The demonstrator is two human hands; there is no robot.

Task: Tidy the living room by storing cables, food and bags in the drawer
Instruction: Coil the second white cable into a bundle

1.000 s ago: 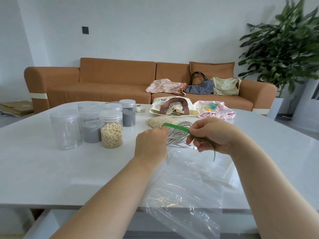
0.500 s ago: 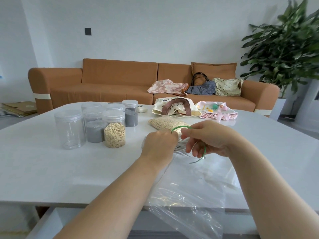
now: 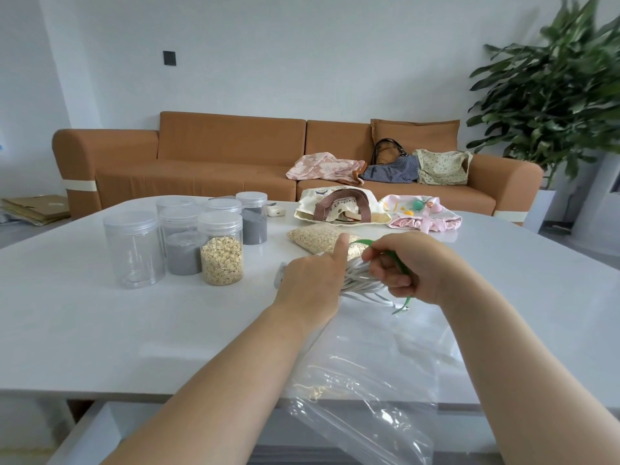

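Observation:
A coiled white cable point(image 3: 359, 280) lies on the white table point(image 3: 84, 313) in front of me. My left hand point(image 3: 310, 283) grips one end of the coil, thumb raised. My right hand point(image 3: 407, 268) pinches a thin green tie point(image 3: 391, 255) that loops over the coil; the tie's loose tail point(image 3: 402, 307) sticks out below that hand. Just behind the cable lies a clear bag of oats point(image 3: 322, 239). A clear plastic bag point(image 3: 375, 394) hangs over the table's near edge under my right forearm.
Several lidded plastic jars point(image 3: 219, 248), some with grey powder or oats, stand at the left. A cream tote bag point(image 3: 339, 209) and a pink pouch point(image 3: 424, 216) lie further back. More bags sit on the orange sofa point(image 3: 201, 156). A white drawer edge point(image 3: 90, 431) shows below.
The green tie, stretched straight between both hands a second ago, now curves around the cable coil. My right hand has dropped closer to the coil and my left thumb has lifted.

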